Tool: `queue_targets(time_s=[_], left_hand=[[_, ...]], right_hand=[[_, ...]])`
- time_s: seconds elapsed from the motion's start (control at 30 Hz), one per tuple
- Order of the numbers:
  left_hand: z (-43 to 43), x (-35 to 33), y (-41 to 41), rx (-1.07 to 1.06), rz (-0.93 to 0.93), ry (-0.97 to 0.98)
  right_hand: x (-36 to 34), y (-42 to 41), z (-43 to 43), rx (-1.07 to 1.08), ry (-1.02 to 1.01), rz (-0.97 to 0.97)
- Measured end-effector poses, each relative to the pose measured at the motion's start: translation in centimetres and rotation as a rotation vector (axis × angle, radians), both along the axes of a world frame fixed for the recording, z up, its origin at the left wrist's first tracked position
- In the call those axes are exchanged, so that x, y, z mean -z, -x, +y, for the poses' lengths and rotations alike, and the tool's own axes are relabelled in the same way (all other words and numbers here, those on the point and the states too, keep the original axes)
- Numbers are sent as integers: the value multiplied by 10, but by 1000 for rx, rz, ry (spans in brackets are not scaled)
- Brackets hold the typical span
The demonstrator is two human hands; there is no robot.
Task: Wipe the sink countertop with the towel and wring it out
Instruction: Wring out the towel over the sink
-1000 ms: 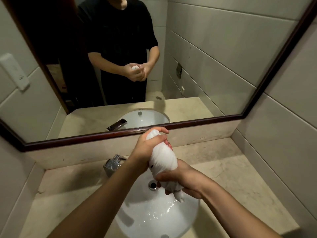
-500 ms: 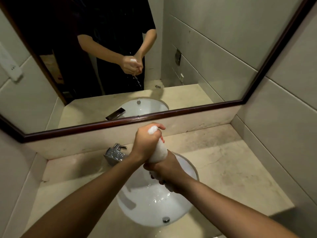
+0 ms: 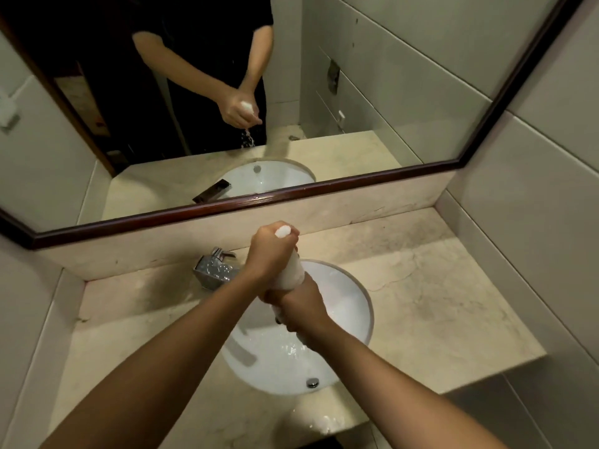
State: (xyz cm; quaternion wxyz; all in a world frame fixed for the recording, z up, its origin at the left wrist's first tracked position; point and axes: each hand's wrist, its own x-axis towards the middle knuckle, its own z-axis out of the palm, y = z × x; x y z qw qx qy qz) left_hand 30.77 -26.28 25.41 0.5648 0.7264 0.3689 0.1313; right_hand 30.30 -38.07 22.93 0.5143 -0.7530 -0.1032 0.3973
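At centre left, the tap: chrome and square-bodied, mounted on the back of the worktop just beside the basin; no water can be seen running from it.
Upper centre, the mirror: reflects the person's two forearms and a thin stream of water falling from the clasped hands.
Centre, left hand: closed in a fist around the top end of the towel, with a white tip poking out above the knuckles.
Centre, towel: white, twisted into a tight upright roll and held above the basin between the two hands.
Just below centre, right hand: wrapped firmly around the lower end of the towel, touching the left hand.
Bottom centre, puddle: a pale wet patch on the front edge of the worktop.
Centre right, sink: a round white basin set under the worktop, its lower half wet and glistening.
Right, worktop: pale mottled stone, running to the tiled wall.
Step in hand: wringing out, judging by the twisted towel and the falling water.
Next move: probably a firmer counter-twist of the two fists while keeping the roll over the basin. The puddle at the front edge may then want wiping.
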Motion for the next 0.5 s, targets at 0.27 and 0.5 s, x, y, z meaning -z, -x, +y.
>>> queue_targets(time_s=[0.27, 0.5], left_hand=[[39, -31, 23, 603, -370, 725], [17, -39, 13, 764, -568, 958]], right_hand=[[-51, -32, -38, -274, -322, 601], [-42, -26, -42, -468, -568, 834]])
